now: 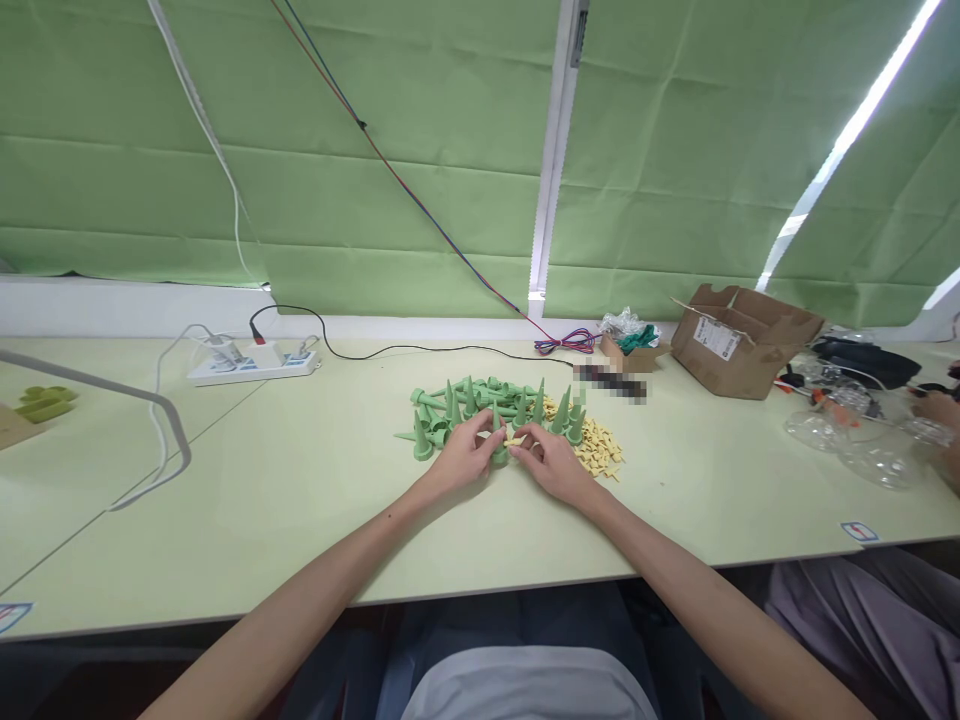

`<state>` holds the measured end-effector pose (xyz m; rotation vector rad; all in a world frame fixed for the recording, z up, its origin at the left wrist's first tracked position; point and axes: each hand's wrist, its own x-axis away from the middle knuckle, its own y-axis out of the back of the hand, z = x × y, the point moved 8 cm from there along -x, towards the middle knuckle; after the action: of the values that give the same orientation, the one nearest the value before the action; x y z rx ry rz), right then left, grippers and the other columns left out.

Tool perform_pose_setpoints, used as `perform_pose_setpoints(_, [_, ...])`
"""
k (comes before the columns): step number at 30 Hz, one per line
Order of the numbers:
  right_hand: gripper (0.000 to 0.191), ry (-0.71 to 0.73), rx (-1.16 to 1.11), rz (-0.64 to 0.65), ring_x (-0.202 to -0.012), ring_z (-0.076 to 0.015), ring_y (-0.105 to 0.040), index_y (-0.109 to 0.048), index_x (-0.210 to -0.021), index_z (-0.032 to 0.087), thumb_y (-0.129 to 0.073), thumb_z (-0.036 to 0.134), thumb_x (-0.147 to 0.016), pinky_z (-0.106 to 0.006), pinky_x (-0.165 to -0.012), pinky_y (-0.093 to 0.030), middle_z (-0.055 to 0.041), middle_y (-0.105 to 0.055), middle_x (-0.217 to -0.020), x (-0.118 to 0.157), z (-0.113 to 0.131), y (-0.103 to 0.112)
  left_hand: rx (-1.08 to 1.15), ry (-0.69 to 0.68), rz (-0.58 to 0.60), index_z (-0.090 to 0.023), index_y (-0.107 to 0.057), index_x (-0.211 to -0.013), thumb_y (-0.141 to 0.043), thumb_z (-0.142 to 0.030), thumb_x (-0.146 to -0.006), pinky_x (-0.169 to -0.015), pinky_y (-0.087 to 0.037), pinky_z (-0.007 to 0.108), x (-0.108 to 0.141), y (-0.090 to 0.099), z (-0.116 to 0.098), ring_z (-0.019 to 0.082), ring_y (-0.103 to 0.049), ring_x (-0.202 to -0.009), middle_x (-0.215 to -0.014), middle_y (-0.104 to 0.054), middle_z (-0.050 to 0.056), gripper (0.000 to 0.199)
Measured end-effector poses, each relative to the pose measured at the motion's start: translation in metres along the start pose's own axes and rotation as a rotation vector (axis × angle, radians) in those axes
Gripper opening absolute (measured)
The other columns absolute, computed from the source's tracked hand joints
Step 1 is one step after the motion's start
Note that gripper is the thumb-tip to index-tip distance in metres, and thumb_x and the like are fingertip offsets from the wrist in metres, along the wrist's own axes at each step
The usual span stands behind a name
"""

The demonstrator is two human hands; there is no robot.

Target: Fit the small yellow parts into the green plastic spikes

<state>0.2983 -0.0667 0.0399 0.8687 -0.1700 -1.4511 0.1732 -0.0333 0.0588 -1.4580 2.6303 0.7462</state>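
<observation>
My left hand pinches a green plastic cone-shaped spike, its tip pointing up and its round base low over the table. Close on its right, my right hand holds a small yellow plastic piece between thumb and fingertips, right against the spike. Whether the two parts are joined I cannot tell. Behind both hands spreads a heap of green spikes, several upright and others lying on their sides. Beside my right hand lies a pile of small yellow pieces.
A white power strip with plugs sits at the back left, near a grey bent bar. Back right stand an open cardboard box and a smaller carton. Clear plastic bottles and another person's hand are at far right.
</observation>
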Motion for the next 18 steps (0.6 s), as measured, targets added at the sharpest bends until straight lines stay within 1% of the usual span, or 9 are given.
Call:
perform_pose_setpoints(3, [0.017,0.018,-0.005,0.014,-0.054,-0.0117,-0.049,-0.053,-0.105,0.021,-0.054,0.033,-0.092,-0.025,-0.057,-0.036,0.0002,-0.064,-0.084,0.0005,0.0008,0.0002,0.018,0.010,-0.007,-0.018,-0.050,-0.090,-0.047,-0.045,-0.091,-0.037,-0.037,0.021,-0.0001,0.0007,-0.0001,0.004,-0.046,-0.038,-0.084,-0.058,0.000,0.027])
perform_pose_setpoints(7, [0.011,0.040,0.000,0.018,-0.056,-0.0124,-0.050,-0.052,-0.102,0.021,-0.052,0.028,-0.093,-0.026,-0.059,-0.037,0.0003,-0.064,-0.083,0.0000,0.0004,-0.0004,0.035,0.020,0.000,-0.018,-0.050,-0.089,-0.048,-0.045,-0.090,-0.036,-0.036,0.021,0.0000,-0.0006,0.0014,0.004,-0.046,-0.036,-0.083,-0.059,0.001,0.027])
perform_pose_setpoints(14, [0.007,0.072,0.008,0.002,-0.060,-0.0139,-0.053,-0.054,-0.094,0.021,-0.052,0.027,-0.093,-0.026,-0.060,-0.037,0.0009,-0.062,-0.076,-0.0004,0.0030,-0.0006,0.030,0.018,0.020,-0.017,-0.050,-0.090,-0.047,-0.046,-0.091,-0.035,-0.036,0.021,0.0001,-0.0028,0.0044,0.003,-0.046,-0.036,-0.088,-0.059,0.002,0.029])
perform_pose_setpoints(18, [0.011,0.080,-0.004,0.003,-0.061,-0.0150,-0.054,-0.054,-0.089,0.020,-0.050,0.029,-0.095,-0.026,-0.060,-0.038,0.0009,-0.061,-0.070,-0.0002,0.0036,-0.0010,0.023,0.016,0.028,-0.017,-0.051,-0.092,-0.047,-0.047,-0.091,-0.034,-0.036,0.021,-0.0002,-0.0032,0.0056,0.003,-0.047,-0.036,-0.090,-0.060,0.003,0.029])
